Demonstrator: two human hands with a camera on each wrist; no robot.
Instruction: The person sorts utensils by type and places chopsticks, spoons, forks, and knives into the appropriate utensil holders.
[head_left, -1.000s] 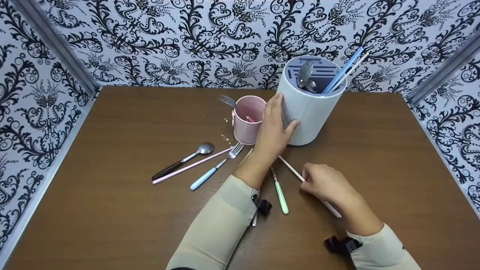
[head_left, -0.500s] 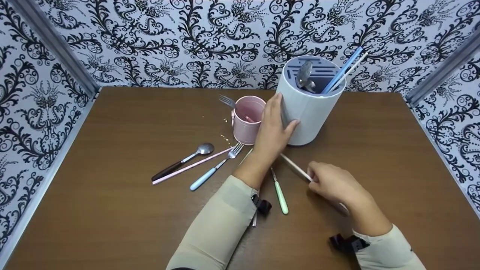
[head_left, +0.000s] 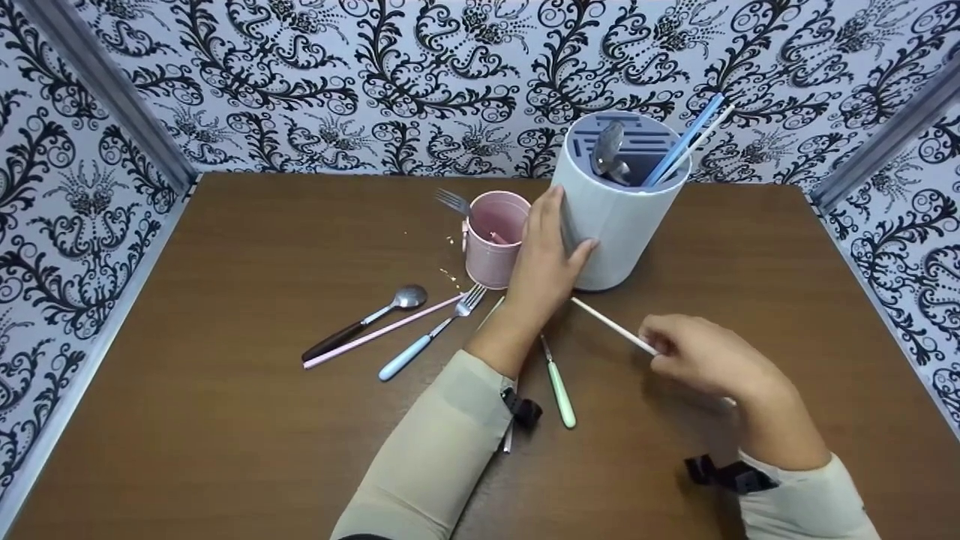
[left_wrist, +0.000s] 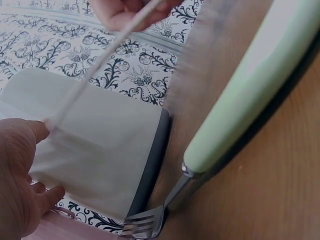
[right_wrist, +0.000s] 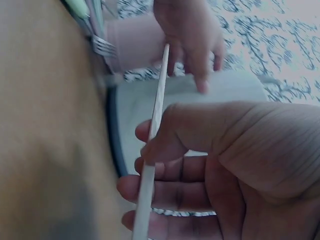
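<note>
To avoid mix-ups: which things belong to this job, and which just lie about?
Likely the job:
- pale stick in right hand
- white holder at left hand

Apparently idle:
- dark-handled spoon
- pink stick
- blue-handled fork
- green-handled fork
- pink cup

The long sleeves (head_left: 431, 435) are pale beige, each with a boxy black device (head_left: 527, 414) at its end; hands (head_left: 544, 262) are bare.

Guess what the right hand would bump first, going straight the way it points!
Probably the left hand, at the white holder; depth is unclear, so the holder might come first.
</note>
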